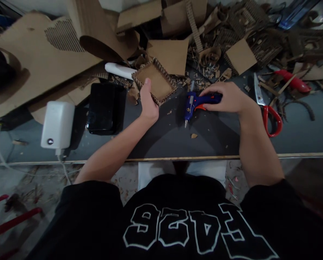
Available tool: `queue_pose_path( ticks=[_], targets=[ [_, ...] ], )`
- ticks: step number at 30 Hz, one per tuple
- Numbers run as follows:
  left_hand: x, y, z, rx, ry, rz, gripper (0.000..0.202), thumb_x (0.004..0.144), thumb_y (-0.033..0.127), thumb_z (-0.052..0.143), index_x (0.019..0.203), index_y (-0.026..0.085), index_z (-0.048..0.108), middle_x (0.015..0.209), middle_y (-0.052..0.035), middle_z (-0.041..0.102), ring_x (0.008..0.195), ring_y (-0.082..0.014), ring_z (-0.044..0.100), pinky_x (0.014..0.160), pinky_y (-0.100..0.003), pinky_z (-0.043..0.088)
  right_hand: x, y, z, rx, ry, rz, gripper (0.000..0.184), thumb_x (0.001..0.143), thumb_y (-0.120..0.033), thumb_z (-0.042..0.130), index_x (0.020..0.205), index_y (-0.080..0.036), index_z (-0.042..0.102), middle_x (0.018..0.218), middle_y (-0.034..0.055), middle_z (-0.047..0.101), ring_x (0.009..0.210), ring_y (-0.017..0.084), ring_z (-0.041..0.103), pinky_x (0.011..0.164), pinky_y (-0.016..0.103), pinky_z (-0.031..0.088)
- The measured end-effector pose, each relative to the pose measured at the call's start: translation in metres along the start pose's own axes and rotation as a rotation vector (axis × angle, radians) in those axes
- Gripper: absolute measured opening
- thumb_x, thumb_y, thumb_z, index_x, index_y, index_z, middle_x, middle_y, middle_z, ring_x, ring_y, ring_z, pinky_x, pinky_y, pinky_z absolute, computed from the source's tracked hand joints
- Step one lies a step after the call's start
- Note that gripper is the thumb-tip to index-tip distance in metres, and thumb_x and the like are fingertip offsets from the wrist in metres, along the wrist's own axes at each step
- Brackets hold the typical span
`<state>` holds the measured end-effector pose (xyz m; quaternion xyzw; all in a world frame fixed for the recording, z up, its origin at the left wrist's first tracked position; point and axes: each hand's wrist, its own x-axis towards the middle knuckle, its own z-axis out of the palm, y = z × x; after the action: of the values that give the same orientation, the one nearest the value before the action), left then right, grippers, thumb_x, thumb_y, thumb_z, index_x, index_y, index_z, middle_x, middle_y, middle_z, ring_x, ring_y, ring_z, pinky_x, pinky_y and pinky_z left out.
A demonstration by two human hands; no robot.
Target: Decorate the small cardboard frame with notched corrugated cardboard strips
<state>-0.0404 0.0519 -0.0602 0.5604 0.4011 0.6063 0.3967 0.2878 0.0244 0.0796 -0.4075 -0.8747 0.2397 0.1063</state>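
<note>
My left hand (149, 101) grips a small square cardboard tray (158, 81) by its near left corner, the thumb over the rim. Corrugated strips form the tray's raised edges. In my right hand (228, 96) is the handle of a blue glue gun (191, 103) with an orange trigger. Its metal nozzle points toward the table's front edge, and a glue stick pokes out of its back end. A white handle-like object (119, 70) lies behind the tray, partly covered by it. To the right of my right wrist lie scissors (271, 117) with red handles.
A white power adapter or power bank (57, 124) with a cable and a black box (101, 108) stand at the left. Cardboard sheets (42, 65), a cardboard tube (96, 32) and scraps fill the back. A red-handled tool (293, 80) lies at right. The table's front edge (183, 157) runs before me.
</note>
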Motion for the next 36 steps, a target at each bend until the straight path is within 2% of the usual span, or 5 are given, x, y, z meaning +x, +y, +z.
queue_pose_path(
  ticks=[7,12,26,32,36],
  targets=[
    [0.007,-0.004,0.0,0.069,0.147,0.014,0.082,0.087,0.104,0.048,0.131,0.036,0.058,0.14,0.0018,0.073,0.134,-0.0215,0.067,0.127,-0.046,0.057,0.003,-0.004,0.006,-0.057,0.017,0.006,0.051,0.078,-0.048,0.075,0.124,-0.027,0.08,0.123,0.0121,0.08,0.115,0.04,0.074,0.105,0.06,0.058],
    [0.011,-0.002,-0.008,0.23,0.168,0.039,0.082,0.087,0.098,0.055,0.141,0.037,0.05,0.143,-0.0079,0.07,0.139,-0.0293,0.067,0.127,-0.05,0.054,-0.003,0.003,-0.008,-0.034,0.111,0.015,0.055,0.07,-0.045,0.074,0.121,-0.024,0.078,0.126,0.0135,0.079,0.114,0.039,0.073,0.105,0.056,0.057],
    [-0.009,0.05,0.008,0.661,-0.32,0.138,0.047,0.083,0.024,0.069,0.129,0.031,0.071,0.152,-0.0083,0.072,0.148,-0.0359,0.064,0.133,-0.062,0.046,-0.005,0.012,-0.008,0.039,0.103,0.091,0.046,0.067,-0.044,0.077,0.11,-0.027,0.074,0.119,0.0096,0.08,0.104,0.037,0.074,0.091,0.052,0.058],
    [-0.02,0.073,0.021,0.816,-0.298,0.118,0.046,0.086,0.038,0.075,0.132,0.034,0.071,0.158,-0.0079,0.07,0.151,-0.042,0.06,0.129,-0.07,0.042,-0.008,0.011,-0.014,0.011,0.054,0.088,0.035,0.075,-0.047,0.076,0.105,-0.029,0.078,0.115,0.0098,0.082,0.103,0.036,0.075,0.092,0.053,0.06],
    [-0.032,0.08,0.029,0.911,-0.287,0.165,0.056,0.094,0.066,0.067,0.131,0.025,0.068,0.146,-0.0194,0.071,0.139,-0.0443,0.063,0.118,-0.064,0.049,0.015,0.005,-0.028,-0.008,0.332,0.276,0.019,0.091,-0.034,0.066,0.1,-0.026,0.081,0.103,0.0088,0.084,0.092,0.027,0.075,0.09,0.044,0.06]
  ],
)
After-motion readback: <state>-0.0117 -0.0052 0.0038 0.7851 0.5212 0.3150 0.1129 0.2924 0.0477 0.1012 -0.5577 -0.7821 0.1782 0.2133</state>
